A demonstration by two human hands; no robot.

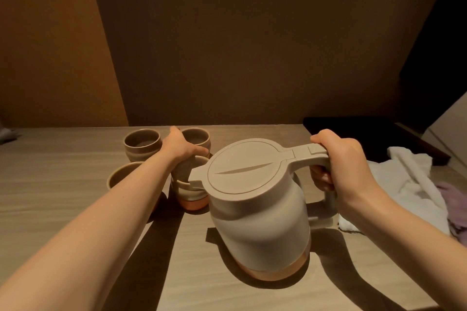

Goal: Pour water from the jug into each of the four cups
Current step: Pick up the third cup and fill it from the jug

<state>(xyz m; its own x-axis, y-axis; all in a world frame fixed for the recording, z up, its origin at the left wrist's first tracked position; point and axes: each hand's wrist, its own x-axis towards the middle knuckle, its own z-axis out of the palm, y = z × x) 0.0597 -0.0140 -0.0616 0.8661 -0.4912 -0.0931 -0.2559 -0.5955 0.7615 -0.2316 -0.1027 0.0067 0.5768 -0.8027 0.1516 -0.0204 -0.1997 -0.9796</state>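
The right hand (pixel 346 159) is curled round the top bar of the handle of the grey lidded jug (pixel 260 212), which is tipped toward the near right cup (pixel 190 189), its spout at the rim. A closed-loop handle gives a sure hold; the jug looks bulky, and if full it should feel heavy and want to swing at the wrist. The left hand (pixel 180 148) grips that cup from above, steadying it. The cups look like glazed ceramic: stiff, breakable, probably slick if wet. The near left cup (pixel 121 179) is half hidden by the forearm; two more (pixel 142 142) stand behind. The pale wood-grain desk (pixel 63 184) looks flat. A white cloth (pixel 409 179) lies right; dim brown walls behind.
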